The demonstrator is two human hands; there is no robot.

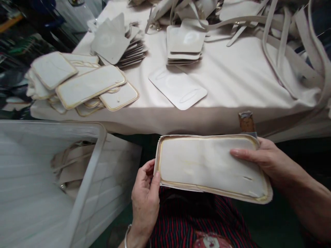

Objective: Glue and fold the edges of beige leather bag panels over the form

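Note:
Between my two hands is a long cream bag panel (207, 162) with rounded corners and yellowish glue along its edges. My left hand (146, 193) pinches its left end, thumb on top and fingers beneath. On the right end, my right hand (263, 158) lays its thumb across the face, with its other fingers hidden behind. A worn brown stick-like piece (247, 122) with a grey band sticks up behind the panel near my right hand; its lower part is hidden, so its kind is unclear. The panel is above my lap, in front of the table edge.
A cloth-covered table (227, 79) bears glue-edged panels (90, 84) at left, stacked square pieces (184, 41) and a loose flat piece (178, 88). Straps (281, 41) lie at the right. A white bin (88, 172) at lower left holds beige pieces (74, 165).

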